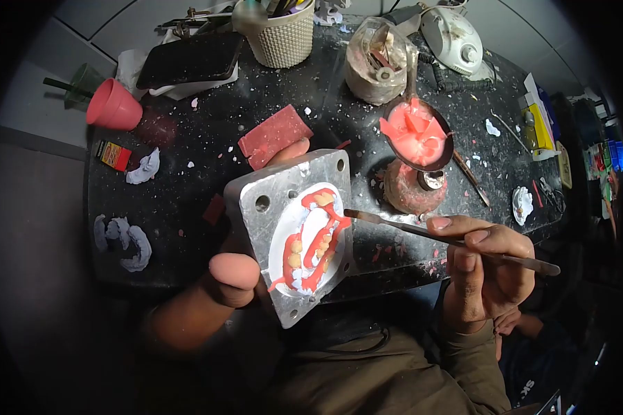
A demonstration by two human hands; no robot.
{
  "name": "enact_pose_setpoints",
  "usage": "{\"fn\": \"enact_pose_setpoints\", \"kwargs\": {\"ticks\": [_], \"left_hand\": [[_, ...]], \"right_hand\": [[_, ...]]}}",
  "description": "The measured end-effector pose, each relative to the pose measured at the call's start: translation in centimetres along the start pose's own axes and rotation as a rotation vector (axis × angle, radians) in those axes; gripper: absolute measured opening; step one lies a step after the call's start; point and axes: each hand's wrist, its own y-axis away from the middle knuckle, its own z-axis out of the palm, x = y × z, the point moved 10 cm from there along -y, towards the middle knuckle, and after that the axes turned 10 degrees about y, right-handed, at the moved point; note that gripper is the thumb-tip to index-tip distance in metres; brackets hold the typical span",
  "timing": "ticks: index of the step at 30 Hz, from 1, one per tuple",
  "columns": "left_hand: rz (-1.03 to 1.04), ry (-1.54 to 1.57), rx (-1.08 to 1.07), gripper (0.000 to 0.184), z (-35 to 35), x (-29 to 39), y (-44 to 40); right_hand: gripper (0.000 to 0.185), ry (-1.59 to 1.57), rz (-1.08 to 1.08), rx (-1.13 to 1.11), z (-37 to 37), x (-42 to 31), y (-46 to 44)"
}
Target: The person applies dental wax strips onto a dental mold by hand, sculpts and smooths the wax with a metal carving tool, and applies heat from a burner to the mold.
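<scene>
The flask is scuffed metal; the pink wax, glossy.

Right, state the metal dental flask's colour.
The metal dental flask is silvery grey, best shown in the head view.

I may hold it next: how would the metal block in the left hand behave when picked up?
The metal block would probably feel heavy for its size, judging by its thick sides. It should stay stiff, since it looks solid. The red strips on its face look thin, so they might mark easily.
</scene>
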Motion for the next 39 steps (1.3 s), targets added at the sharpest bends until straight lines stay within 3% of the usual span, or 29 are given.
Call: {"fn": "enact_pose_setpoints", "kwargs": {"ticks": [4, 6, 9, 13, 16, 17, 19, 25, 33, 36, 39], "left_hand": [[0.009, -0.014, -0.020, 0.144, -0.2, 0.3, 0.0], [-0.022, 0.180, -0.055, 0.140, 0.3, 0.3, -0.2], [-0.071, 0.421, 0.078, 0.129, -0.4, -0.3, -0.2], [-0.117, 0.589, 0.112, 0.127, -0.7, -0.6, 0.1], [-0.069, 0.294, -0.061, 0.125, 0.2, 0.4, -0.2], [-0.023, 0.145, 0.071, 0.132, -0.9, 0.7, 0.1], [0.025, 0.025, 0.106, 0.138, -0.5, 1.3, 0.4], [0.265, -0.303, -0.104, 0.139, 0.9, 3.5, 0.6], [0.452, -0.417, -0.231, 0.140, 0.4, 3.6, 0.6], [0.594, -0.565, -0.398, 0.140, 2.1, 4.0, 1.5], [0.445, -0.423, -0.154, 0.139, 1.4, 3.9, 1.4]], "right_hand": [[0.018, -0.027, 0.027, 0.023, -0.1, -0.3, 0.1], [0.022, -0.058, 0.075, 0.081, -0.3, -0.1, 0.5], [0.024, -0.107, 0.120, 0.173, -0.8, 0.5, 1.1], [0.026, -0.136, 0.136, 0.204, -0.9, 0.7, 1.2], [0.026, -0.136, 0.159, 0.178, -0.6, 0.8, 1.2], [0.026, -0.134, 0.166, 0.169, -0.6, 0.7, 1.2], [0.026, -0.121, 0.168, 0.126, -0.3, 0.5, 0.9], [0.009, -0.202, 0.130, 0.035, 0.3, -0.6, -0.3], [0.012, -0.166, 0.005, -0.032, 1.5, -1.2, -1.1], [0.011, -0.116, 0.032, -0.082, 2.0, -1.3, -1.3], [0.011, -0.159, 0.094, -0.009, 1.8, -0.8, -1.2]]}}
